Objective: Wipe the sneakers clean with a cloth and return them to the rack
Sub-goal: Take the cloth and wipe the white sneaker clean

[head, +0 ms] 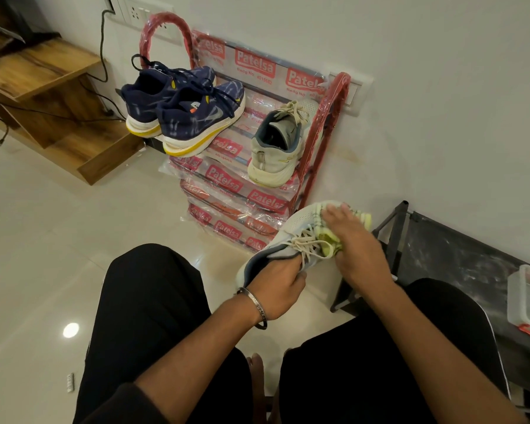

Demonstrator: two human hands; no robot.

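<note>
pale grey mesh sneaker [288,237] held off floor, toe toward 1 o'clock | left hand [280,293] grips heel collar | right hand [354,240] presses yellow-green cloth [329,240] on laces | red plastic-wrapped rack [318,142] at 11 o'clock

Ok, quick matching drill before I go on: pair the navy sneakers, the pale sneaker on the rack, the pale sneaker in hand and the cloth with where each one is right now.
Things:
1. navy sneakers
2. pale sneaker on the rack
3. pale sneaker in hand
4. cloth

Places:
A. under the right hand, pressed on a shoe's laces and toe
B. left side of the red rack, top tier
C. gripped at the collar by the left hand
D. right side of the rack, heel toward the camera

Pairs: 1-B, 2-D, 3-C, 4-A
</note>
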